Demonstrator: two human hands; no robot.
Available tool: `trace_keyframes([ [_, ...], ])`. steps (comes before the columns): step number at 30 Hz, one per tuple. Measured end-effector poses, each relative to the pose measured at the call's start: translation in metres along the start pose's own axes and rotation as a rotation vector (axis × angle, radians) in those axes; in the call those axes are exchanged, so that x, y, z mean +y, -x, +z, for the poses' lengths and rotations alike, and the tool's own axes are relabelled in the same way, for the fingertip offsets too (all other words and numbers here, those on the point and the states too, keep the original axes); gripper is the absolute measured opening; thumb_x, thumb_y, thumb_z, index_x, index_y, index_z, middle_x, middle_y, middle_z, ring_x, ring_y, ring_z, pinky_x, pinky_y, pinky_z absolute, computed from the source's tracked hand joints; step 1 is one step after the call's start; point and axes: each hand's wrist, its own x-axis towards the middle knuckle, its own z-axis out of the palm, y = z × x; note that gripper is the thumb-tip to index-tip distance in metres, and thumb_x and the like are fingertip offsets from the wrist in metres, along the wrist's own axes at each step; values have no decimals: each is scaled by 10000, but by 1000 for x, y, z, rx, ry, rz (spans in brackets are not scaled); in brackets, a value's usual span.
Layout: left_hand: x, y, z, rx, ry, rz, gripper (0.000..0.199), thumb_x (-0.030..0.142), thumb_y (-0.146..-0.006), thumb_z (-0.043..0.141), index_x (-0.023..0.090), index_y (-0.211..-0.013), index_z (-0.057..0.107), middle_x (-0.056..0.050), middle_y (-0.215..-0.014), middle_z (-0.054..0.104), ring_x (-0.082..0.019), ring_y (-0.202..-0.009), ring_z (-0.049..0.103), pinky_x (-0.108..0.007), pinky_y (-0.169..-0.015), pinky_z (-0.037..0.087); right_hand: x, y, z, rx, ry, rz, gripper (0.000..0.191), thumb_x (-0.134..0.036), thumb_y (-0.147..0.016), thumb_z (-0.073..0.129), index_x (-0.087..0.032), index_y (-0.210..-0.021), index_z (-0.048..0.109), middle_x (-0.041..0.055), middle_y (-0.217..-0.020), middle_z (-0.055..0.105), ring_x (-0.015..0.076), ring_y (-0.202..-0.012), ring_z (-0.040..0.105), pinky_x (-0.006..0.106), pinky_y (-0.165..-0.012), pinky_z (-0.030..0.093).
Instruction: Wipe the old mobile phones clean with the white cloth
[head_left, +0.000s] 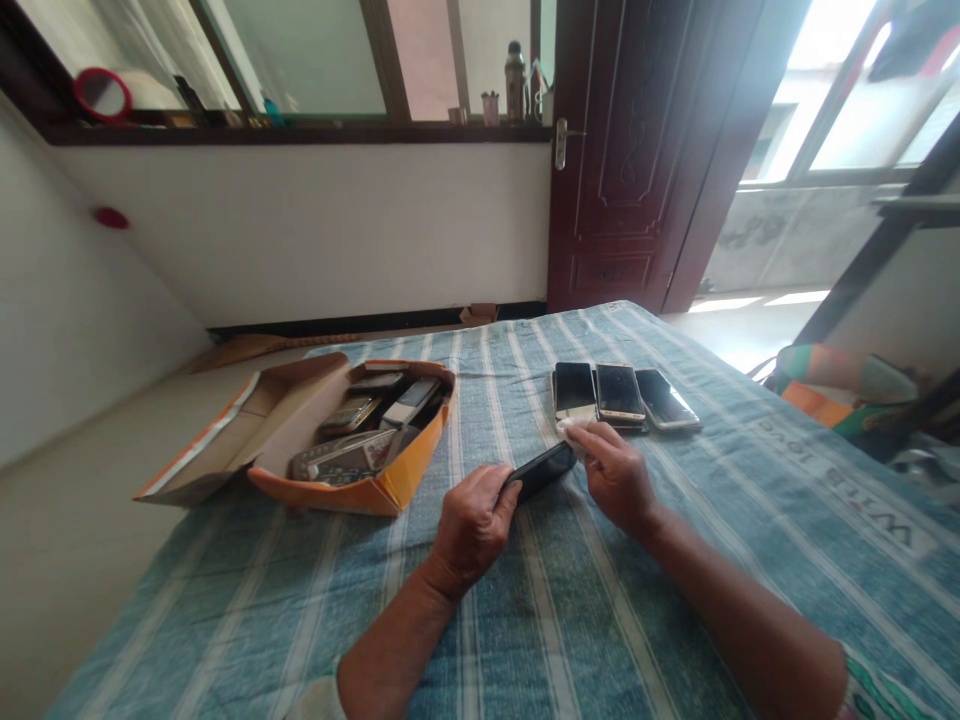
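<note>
My left hand (474,520) is closed on the near end of a dark smartphone (546,474), which is held tilted above the bed. Pinched in my right hand (615,475) is a small white cloth or tissue (573,428), at the phone's far end. Just beyond lie phones in short stacks: one with a white lower edge (575,390), a gold-framed one (620,391) and a silver one (667,400). To the left stands an open orange cardboard box (421,462) with several old phones (346,413) inside. My right fingers partly cover the cloth.
A blue striped sheet (510,620) covers the bed. The box's lid flap (225,430) hangs open to the left. Beyond the bed are a white wall, a window ledge (300,132) with small items and a dark red door (626,150).
</note>
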Motion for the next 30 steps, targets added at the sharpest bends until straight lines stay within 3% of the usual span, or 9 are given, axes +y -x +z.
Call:
trace_keyframes([
  [5, 1, 0, -1, 2, 9, 7, 171, 230, -931, 499, 132, -930, 638, -70, -788, 694, -181, -703, 673, -275, -651, 554, -24, 1, 2, -92, 42, -232, 400, -8, -906, 377, -138, -1171, 648, 135, -1098, 661, 249, -1162, 573, 420, -983, 519],
  [11, 4, 0, -3, -44, 32, -21, 174, 225, -933, 486, 143, -908, 638, -56, -764, 683, -174, -685, 660, -277, -643, 547, -40, 2, 4, -138, 48, -291, 336, -19, -922, 395, -80, -1147, 638, 161, -1061, 656, 272, -1162, 566, 440, -991, 512],
  [19, 3, -1, -1, -12, 6, 8, 169, 235, -934, 495, 138, -927, 633, -65, -788, 695, -180, -703, 673, -275, -649, 548, -16, -5, 0, -123, 80, -174, 426, -14, -881, 349, -156, -1150, 648, 118, -1028, 638, 227, -1054, 601, 369, -923, 538],
  [25, 2, -1, -1, -15, 9, 8, 161, 216, -929, 498, 138, -911, 637, -60, -772, 692, -175, -695, 673, -264, -644, 542, -5, -1, 1, -160, 161, 37, 486, 29, -749, 372, -151, -1106, 649, 107, -1008, 640, 209, -929, 635, 303, -812, 545],
  [30, 2, 0, -2, -12, 15, 6, 164, 222, -928, 503, 135, -904, 639, -57, -757, 685, -172, -678, 668, -261, -634, 537, 9, 0, 1, -153, 120, 132, 501, 22, -701, 402, -177, -1082, 659, 72, -964, 659, 193, -892, 644, 275, -803, 526],
])
